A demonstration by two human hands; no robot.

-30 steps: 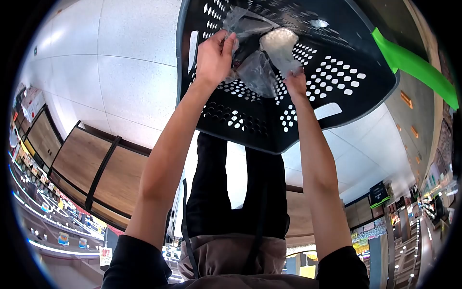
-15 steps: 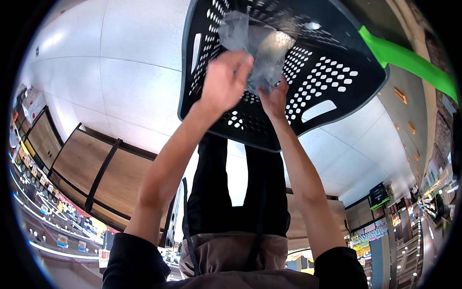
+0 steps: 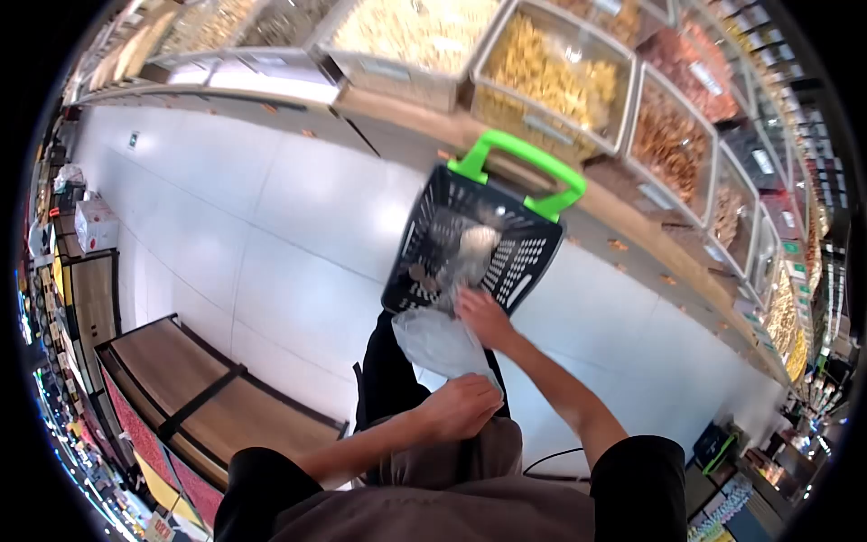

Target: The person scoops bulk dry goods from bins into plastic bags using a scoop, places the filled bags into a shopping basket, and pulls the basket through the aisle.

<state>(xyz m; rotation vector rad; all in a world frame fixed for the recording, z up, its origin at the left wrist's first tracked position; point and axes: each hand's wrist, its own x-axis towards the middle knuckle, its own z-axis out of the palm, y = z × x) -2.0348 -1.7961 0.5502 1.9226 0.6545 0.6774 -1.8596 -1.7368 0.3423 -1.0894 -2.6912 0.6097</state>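
A black shopping basket (image 3: 417,237) with perforated sides and a green handle (image 3: 531,155) stands in front of my legs. Inside lies a clear plastic bag (image 3: 468,264) with something pale in it that I cannot make out. My left hand (image 3: 462,406) is closed around the edge of an empty-looking clear plastic bag (image 3: 435,340), held close to my waist. That bag hangs between my body and the basket's near rim. At the near rim, my right hand (image 3: 482,316) has its fingers closed on the filmy plastic, partly inside the basket.
Bulk food bins run along a wooden counter beyond the basket, one with yellow pieces (image 3: 551,77) and another with brown ones (image 3: 670,144). A low wooden shelf rack (image 3: 217,397) stands at left. A white box (image 3: 95,226) is farther off on the pale floor.
The view has tilted up, bringing the bins into sight and the basket farther off. My left hand has come back toward my waist with plastic, which now stretches outside the basket.
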